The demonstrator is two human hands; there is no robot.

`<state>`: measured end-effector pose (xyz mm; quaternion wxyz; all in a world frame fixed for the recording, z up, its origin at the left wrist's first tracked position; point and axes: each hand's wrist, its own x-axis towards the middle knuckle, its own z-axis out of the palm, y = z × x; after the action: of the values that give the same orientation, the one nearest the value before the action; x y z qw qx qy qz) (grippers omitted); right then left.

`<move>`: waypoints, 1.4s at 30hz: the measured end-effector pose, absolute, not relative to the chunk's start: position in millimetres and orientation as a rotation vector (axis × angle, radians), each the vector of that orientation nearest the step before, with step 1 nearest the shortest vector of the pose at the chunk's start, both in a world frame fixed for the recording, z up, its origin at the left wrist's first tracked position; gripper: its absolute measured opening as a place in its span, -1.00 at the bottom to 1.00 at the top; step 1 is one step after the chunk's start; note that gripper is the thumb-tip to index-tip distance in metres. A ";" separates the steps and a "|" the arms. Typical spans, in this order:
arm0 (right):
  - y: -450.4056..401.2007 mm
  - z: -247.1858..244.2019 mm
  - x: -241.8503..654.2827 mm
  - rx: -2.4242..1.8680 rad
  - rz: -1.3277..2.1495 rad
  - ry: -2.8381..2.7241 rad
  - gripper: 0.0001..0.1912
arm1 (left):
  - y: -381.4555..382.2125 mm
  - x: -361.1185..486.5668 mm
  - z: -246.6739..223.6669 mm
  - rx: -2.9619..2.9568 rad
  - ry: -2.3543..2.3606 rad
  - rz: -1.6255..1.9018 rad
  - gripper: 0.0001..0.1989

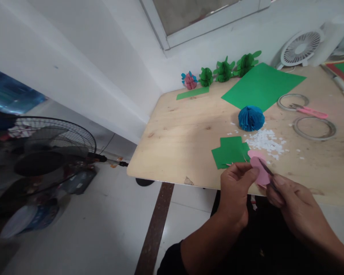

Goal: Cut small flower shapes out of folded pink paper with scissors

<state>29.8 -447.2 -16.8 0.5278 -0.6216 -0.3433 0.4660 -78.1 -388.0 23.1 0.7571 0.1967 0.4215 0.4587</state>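
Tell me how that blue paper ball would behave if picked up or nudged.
The blue paper ball looks made of thin folded sheets, so it is probably light for its size. Being pleated, it would likely squash under a firm pinch. Its rounded shape might let it roll.

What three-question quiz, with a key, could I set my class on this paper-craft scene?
1. Which hand pinches the flat, rounded pink paper piece?
2. How many coloured pleated-paper figures stand in a row by the white wall?
3. True or false: the right hand holds the pink-handled metal tool.

Key
1. The left hand.
2. Four.
3. False: it lies on the light-brown wooden table; that hand holds a dark, slender tool.
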 end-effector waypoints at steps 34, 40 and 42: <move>-449.4 -8.5 16.8 -1.575 1.016 -0.695 -0.40 | -393.4 -70.2 28.8 0.349 0.974 1.018 -0.83; -451.1 -11.3 13.2 -1.590 0.987 -0.698 -0.40 | -392.7 -70.6 31.2 0.336 0.954 1.016 -0.79; -451.1 -12.0 11.9 -1.608 0.967 -0.706 -0.40 | -392.8 -70.7 30.9 0.343 0.962 1.011 -0.80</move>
<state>11.9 -451.1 -12.0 0.5385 -0.6760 -0.2967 0.4064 -70.7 -392.8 30.9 0.7527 0.1570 0.4408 0.4631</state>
